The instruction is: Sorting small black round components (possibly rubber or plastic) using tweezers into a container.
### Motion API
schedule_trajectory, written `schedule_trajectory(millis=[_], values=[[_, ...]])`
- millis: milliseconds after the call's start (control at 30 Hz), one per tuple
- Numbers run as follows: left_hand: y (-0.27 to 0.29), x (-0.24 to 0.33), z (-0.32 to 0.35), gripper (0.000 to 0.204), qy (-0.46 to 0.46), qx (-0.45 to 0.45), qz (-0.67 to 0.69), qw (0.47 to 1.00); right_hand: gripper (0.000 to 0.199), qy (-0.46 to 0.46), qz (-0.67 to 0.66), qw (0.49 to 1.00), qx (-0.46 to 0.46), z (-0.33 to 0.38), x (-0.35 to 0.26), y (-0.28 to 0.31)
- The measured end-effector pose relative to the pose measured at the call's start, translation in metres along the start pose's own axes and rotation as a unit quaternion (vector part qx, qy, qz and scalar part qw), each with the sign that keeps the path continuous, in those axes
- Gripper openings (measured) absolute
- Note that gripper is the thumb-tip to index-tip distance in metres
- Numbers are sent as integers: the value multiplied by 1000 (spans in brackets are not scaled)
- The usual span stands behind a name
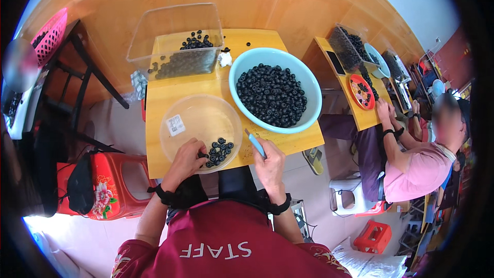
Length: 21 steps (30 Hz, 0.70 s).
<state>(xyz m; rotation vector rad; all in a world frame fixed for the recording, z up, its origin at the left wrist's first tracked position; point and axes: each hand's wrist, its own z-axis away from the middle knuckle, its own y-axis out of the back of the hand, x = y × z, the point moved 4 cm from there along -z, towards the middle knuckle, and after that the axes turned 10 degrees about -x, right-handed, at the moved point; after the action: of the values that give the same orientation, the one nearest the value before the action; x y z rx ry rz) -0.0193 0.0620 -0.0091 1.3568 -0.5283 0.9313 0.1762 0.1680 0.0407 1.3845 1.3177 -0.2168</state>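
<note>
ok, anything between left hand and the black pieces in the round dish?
Nothing visible: the left hand is at the black pieces in the round dish. The blue-handled tool in the right hand is outside, to the right.

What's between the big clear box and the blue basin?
A crumpled white scrap and a small black bit lie there, in the head view.

Left fingers [198, 148] (partly) hidden, face [445, 116] blurred; shirt [216, 226] cropped
</note>
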Motion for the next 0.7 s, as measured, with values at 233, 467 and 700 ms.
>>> schedule_trajectory(millis=[233,467,700], values=[[-5,4,6,22,-73,17,-70,995,10,-3,-11,1000,-23,5,-4,-11],[7,-6,4,27,2,33,119,992,12,-5,13,1000,-25,9,-11,-13],[14,1,16,18,-84,2,549,832,12,-25,14,997,-70,12,-8,-23]])
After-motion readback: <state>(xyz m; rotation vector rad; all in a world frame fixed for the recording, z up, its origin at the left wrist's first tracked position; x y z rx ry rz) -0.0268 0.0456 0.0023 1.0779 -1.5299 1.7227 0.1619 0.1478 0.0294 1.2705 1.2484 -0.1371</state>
